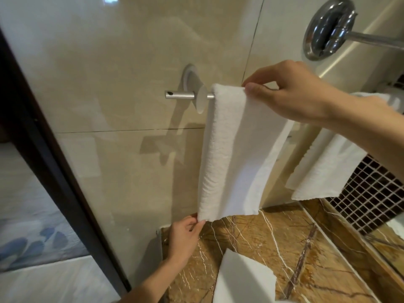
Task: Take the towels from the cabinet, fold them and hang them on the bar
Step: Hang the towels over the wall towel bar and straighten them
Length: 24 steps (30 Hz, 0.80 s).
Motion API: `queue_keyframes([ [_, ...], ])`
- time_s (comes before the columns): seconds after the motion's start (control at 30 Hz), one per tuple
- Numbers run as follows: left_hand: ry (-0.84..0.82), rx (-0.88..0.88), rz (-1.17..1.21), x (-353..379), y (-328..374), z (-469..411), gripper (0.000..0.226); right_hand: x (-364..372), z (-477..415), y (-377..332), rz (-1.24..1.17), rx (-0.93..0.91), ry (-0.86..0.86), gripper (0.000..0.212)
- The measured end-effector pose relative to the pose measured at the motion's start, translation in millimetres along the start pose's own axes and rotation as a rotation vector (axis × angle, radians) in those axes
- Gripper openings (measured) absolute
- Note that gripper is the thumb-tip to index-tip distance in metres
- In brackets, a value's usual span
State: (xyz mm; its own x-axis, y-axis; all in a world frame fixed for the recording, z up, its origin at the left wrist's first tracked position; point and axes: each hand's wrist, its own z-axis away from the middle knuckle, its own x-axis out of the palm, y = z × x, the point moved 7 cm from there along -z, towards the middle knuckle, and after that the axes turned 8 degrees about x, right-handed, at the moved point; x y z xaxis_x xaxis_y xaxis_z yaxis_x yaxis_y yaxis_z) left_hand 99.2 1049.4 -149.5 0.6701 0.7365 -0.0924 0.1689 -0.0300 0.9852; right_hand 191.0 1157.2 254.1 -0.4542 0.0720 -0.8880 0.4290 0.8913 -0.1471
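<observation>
While right hand (295,92) pinched the towel (236,154) atop the bar (179,95), left hand (185,235) its 6 o'clock corner, we judged even tension best.

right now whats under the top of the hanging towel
The bar enters under the towel at its left edge; beyond there the fold and the right hand cover it.

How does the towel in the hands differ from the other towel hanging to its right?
The held towel is pinched at its top by the right hand and at its bottom corner by the left hand; the other towel hangs untouched. The held towel shows nearly whole; the other towel is partly hidden behind the forearm. Both are white.
</observation>
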Motion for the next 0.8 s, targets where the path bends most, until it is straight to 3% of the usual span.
queue_keyframes([
  [0.27,0.069,-0.052,0.003,-3.5,2.4,-1.8,0.023,6.0,2.4,-1.5,0.000,0.025,-0.016,0.029],
  [0.5,0.110,-0.033,-0.034,-4.8,3.9,-6.0,0.022,8.8,-0.1,1.3,0.007,0.049,-0.011,0.025],
  [0.8,0.159,-0.159,0.096,-5.8,-4.1,1.0,0.011,11.0,0.3,3.8,0.000,0.043,0.009,0.024],
])
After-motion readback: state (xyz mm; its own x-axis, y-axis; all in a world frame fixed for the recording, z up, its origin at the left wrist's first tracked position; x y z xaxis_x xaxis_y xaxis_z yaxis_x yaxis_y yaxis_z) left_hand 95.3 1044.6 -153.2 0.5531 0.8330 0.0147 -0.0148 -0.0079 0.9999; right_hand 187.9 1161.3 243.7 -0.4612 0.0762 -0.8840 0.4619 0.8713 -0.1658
